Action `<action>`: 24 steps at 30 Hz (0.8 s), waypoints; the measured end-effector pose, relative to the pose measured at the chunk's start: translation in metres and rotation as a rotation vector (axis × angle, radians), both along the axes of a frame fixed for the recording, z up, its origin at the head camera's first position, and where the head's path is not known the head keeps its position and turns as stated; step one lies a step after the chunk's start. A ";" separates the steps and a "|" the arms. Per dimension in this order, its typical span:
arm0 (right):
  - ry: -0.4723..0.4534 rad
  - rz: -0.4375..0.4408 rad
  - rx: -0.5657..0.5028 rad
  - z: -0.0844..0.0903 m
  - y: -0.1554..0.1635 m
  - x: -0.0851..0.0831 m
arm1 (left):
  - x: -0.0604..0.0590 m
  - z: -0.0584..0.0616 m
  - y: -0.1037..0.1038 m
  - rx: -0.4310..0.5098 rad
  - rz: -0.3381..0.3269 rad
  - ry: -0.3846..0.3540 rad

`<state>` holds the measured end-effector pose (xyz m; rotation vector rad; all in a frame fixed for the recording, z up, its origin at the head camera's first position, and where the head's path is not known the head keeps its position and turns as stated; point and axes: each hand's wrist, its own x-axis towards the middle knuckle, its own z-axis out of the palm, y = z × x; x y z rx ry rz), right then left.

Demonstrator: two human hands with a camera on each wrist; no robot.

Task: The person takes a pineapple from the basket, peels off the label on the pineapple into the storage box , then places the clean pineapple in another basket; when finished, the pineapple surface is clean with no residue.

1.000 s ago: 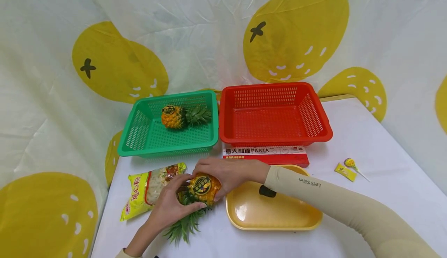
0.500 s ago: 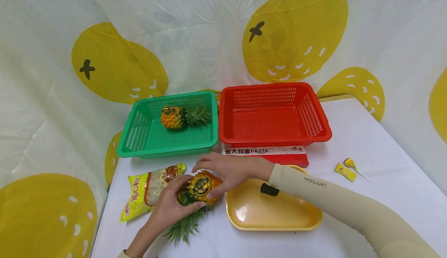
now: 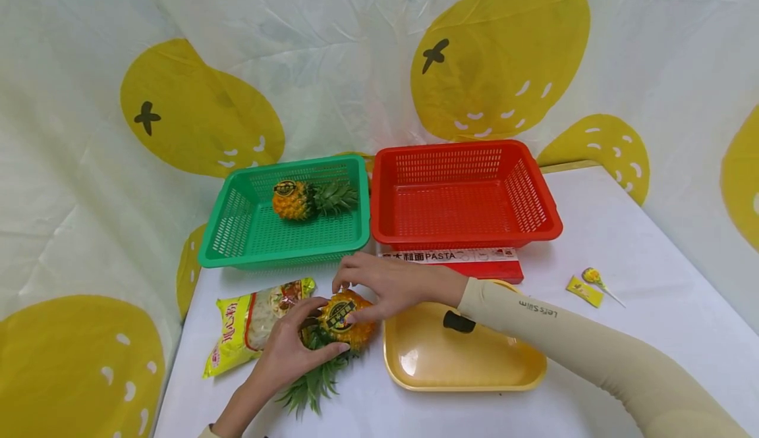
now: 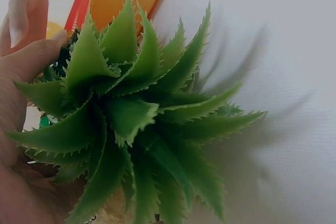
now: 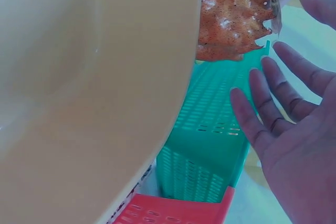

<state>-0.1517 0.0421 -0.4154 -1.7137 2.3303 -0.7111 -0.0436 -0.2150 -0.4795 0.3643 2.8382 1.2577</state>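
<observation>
A small pineapple (image 3: 363,334) with a black round label lies on the white table, its green crown (image 4: 131,108) pointing toward the person. My left hand (image 3: 290,342) grips it near the crown, thumb on one side and fingers on the other. My right hand (image 3: 379,286) hovers over the fruit's far end. In the right wrist view its fingers are spread and stand apart from the fruit, while in the head view its thumb overlaps the label. A yellow bag of noodles (image 3: 257,326) lies just left of the left hand. Right of the pineapple is a yellow tray (image 3: 468,375).
Behind stand a green basket (image 3: 279,257) holding another pineapple (image 3: 292,202) and a red basket (image 3: 468,234). A red pasta box (image 3: 486,271) lies before the red basket, partly under the right arm. At right are a lollipop (image 3: 591,276) and a small yellow packet (image 3: 584,291).
My right hand has loosened from the pineapple and lifted slightly away, its thumb passing across the label. The left hand and the pineapple have stayed in place.
</observation>
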 end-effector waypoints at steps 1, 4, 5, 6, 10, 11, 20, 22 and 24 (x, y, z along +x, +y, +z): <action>-0.003 -0.004 -0.005 0.000 0.000 0.000 | 0.000 0.000 0.000 -0.001 0.000 -0.001; -0.013 -0.022 -0.008 -0.001 -0.001 -0.001 | 0.001 0.000 0.000 -0.004 -0.001 -0.003; -0.020 -0.028 -0.008 -0.002 -0.001 -0.001 | 0.001 0.000 0.000 -0.003 0.000 -0.006; -0.026 -0.037 -0.006 -0.003 -0.001 -0.001 | 0.001 0.000 0.000 -0.002 0.000 -0.009; -0.031 -0.078 0.001 -0.006 -0.002 -0.001 | 0.001 0.000 0.001 0.010 0.005 -0.021; -0.030 -0.089 0.000 -0.007 -0.002 -0.001 | 0.001 0.000 0.001 0.014 0.006 -0.024; -0.034 -0.135 0.002 -0.009 -0.003 0.001 | 0.001 0.001 0.001 0.023 0.013 -0.050; -0.033 -0.136 0.004 -0.009 -0.003 0.001 | 0.001 0.001 0.001 0.023 0.013 -0.054; -0.028 -0.134 0.003 -0.010 -0.003 0.001 | 0.001 0.001 0.001 0.024 0.014 -0.054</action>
